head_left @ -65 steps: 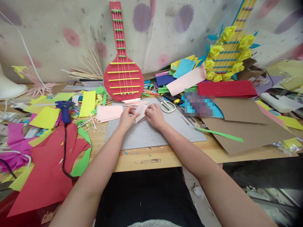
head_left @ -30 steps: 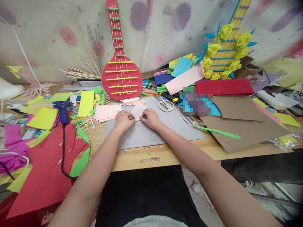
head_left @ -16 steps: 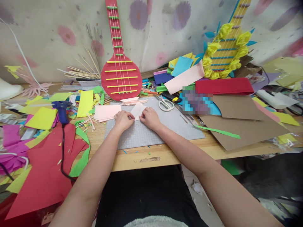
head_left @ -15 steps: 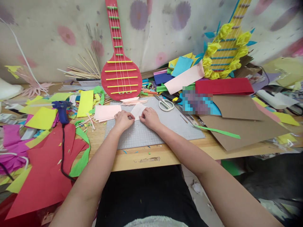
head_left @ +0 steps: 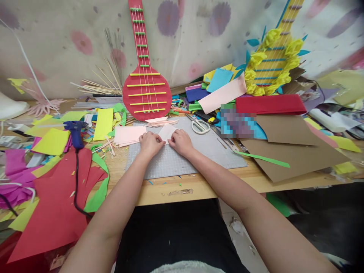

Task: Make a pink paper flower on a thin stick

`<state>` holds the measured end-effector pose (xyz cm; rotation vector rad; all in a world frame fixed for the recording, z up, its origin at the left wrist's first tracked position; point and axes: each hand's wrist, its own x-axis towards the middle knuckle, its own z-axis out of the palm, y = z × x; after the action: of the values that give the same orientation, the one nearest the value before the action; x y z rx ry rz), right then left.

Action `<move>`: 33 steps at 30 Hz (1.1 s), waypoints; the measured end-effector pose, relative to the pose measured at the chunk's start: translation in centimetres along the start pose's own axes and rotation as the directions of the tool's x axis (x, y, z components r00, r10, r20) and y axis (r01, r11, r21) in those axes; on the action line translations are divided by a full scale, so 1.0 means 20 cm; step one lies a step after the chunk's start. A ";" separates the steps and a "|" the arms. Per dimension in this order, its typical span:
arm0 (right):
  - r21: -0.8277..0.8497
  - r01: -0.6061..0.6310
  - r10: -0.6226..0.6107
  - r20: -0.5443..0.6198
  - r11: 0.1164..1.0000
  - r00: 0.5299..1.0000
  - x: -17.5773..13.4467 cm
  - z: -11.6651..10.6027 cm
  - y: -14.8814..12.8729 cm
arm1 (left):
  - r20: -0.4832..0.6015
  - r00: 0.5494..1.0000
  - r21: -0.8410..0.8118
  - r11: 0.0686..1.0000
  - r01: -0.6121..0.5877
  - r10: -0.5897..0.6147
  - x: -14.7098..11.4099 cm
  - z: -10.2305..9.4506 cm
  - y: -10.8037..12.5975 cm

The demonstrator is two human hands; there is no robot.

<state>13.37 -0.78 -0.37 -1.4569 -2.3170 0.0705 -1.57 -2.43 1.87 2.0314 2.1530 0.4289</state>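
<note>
Both hands rest on a small pale pink sheet of paper (head_left: 166, 132) that lies flat on the grey gridded cutting mat (head_left: 184, 159), near the mat's far edge. The left hand (head_left: 150, 143) has its fingers curled down, fingertips pinching the paper's left edge; the right hand (head_left: 180, 141) is likewise curled, fingers pressed on the paper's right side. How tightly either one grips, I cannot tell.

Just left of the left hand, overlapping the mat's far left corner, sits a stack of pale pink paper sheets (head_left: 129, 135). Beyond the paper, at the mat's far edge, lie a few more pink cut pieces (head_left: 159, 121), and behind them a red cardboard banjo with yellow bars (head_left: 146, 91) leans against the wall. White-handled scissors (head_left: 200, 126) lie near the right hand, toward the mat's far right corner.

On the wooden worktop (head_left: 182, 187) to the left, a blue glue gun (head_left: 75, 131) with a black cord lies among yellow, green and large red paper offcuts (head_left: 57, 204). Brown cardboard sheets (head_left: 295, 151) cover the worktop's right side, with a green paper strip (head_left: 263, 159) across their near left edge.
</note>
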 end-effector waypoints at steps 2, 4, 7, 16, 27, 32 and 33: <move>-0.003 -0.004 0.004 0.004 1.000 1.000 0.00 0.00 0.00 | -0.004 1.000 -0.005 1.000 -0.011 0.011 0.00 0.00 0.00; -0.007 -0.006 0.006 0.009 1.000 1.000 0.00 0.00 0.00 | -0.007 0.999 -0.016 0.999 -0.032 0.031 0.00 0.01 -0.01; -0.019 -0.010 0.010 0.009 1.000 1.000 0.00 0.00 0.00 | -0.008 0.996 -0.051 0.995 -0.087 0.087 0.00 0.01 -0.02; -0.041 -0.007 0.007 -0.003 0.999 1.000 -0.01 0.00 -0.01 | -0.031 0.982 -0.077 0.979 -0.188 0.186 0.01 0.05 -0.02; 0.023 -0.020 0.020 0.016 1.000 1.000 -0.02 -0.03 0.00 | -0.005 0.986 -0.105 0.981 -0.164 0.164 0.02 0.03 -0.01; 0.060 -0.052 0.052 -0.002 0.997 0.999 -0.02 -0.03 0.04 | 0.012 0.989 -0.094 0.985 -0.147 0.149 0.02 0.03 0.00; 0.060 -0.048 0.048 -0.006 0.997 0.999 -0.02 -0.03 0.04 | 0.009 0.990 -0.088 0.986 -0.141 0.142 0.02 0.03 0.00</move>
<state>14.36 -0.91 -0.11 -1.4805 -2.2547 0.1467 -1.39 -1.95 1.36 2.1388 1.9521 0.5141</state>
